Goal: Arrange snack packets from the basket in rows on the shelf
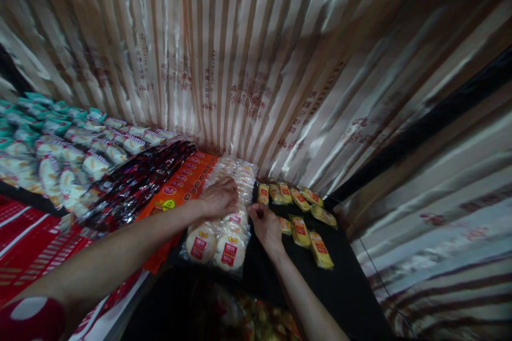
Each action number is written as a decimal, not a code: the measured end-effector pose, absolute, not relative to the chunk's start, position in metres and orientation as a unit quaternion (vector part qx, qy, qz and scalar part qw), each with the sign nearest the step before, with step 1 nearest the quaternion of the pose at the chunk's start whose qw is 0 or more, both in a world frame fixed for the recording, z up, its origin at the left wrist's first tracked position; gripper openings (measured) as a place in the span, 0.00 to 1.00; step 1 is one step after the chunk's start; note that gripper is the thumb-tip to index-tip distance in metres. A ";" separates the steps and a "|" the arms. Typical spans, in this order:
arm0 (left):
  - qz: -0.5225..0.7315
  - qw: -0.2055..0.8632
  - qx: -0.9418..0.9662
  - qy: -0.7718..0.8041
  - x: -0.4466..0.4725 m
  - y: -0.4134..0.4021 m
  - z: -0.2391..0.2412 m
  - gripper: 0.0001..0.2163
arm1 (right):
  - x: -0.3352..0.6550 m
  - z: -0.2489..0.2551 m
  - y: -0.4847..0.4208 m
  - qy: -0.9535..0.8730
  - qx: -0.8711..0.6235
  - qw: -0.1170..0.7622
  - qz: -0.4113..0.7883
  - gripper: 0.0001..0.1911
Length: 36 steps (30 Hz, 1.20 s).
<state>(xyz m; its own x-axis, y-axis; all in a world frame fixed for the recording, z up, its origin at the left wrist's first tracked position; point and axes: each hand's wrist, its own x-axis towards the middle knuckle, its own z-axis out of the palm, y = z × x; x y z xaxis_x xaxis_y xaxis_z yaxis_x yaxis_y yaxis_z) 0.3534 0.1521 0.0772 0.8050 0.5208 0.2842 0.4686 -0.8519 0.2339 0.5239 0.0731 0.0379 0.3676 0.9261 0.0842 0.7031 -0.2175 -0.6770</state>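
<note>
Clear-wrapped round white crackers with red labels lie in rows on a black surface. My left hand rests over the middle of these rows, palm down, its fingers laid across the wrappers. Just off the rows' right edge is my right hand, with fingers curled in and thumb close to them. Whether anything small sits between those fingertips cannot be made out. Several small yellow-wrapped packets lie to the right of my right hand.
An orange printed packet adjoins the crackers on the left, then dark shiny packets and white packets. A red basket stands at lower left. Pleated printed sheeting forms the back, with a dark bar at right.
</note>
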 end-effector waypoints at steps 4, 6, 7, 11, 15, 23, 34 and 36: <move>0.149 0.073 0.943 0.287 0.357 0.148 0.078 0.03 | 0.523 0.045 0.066 -0.524 -0.769 0.323 0.172 0.15; 0.148 0.072 0.943 0.288 0.361 0.147 0.078 0.03 | 0.524 0.050 0.061 -0.514 -0.786 0.298 0.172 0.17; 0.147 0.070 0.944 0.289 0.362 0.147 0.077 0.03 | 0.525 0.052 0.058 -0.513 -0.793 0.275 0.180 0.18; 0.146 0.057 0.944 0.290 0.364 0.147 0.074 0.03 | 0.529 0.050 0.048 -0.539 -0.779 0.211 0.241 0.18; 0.143 0.046 0.947 0.285 0.362 0.148 0.072 0.03 | 0.531 0.036 0.048 -0.567 -0.721 0.293 0.269 0.11; 0.165 0.100 0.945 0.263 0.354 0.141 0.075 0.06 | 0.523 0.029 0.053 -0.539 -0.728 0.366 0.214 0.13; 0.147 0.086 0.942 0.289 0.362 0.137 0.075 0.03 | 0.521 0.051 0.031 -0.550 -0.772 0.225 0.223 0.16; 0.150 0.085 0.939 0.297 0.361 0.137 0.074 0.02 | 0.521 0.049 0.029 -0.572 -0.750 0.241 0.230 0.11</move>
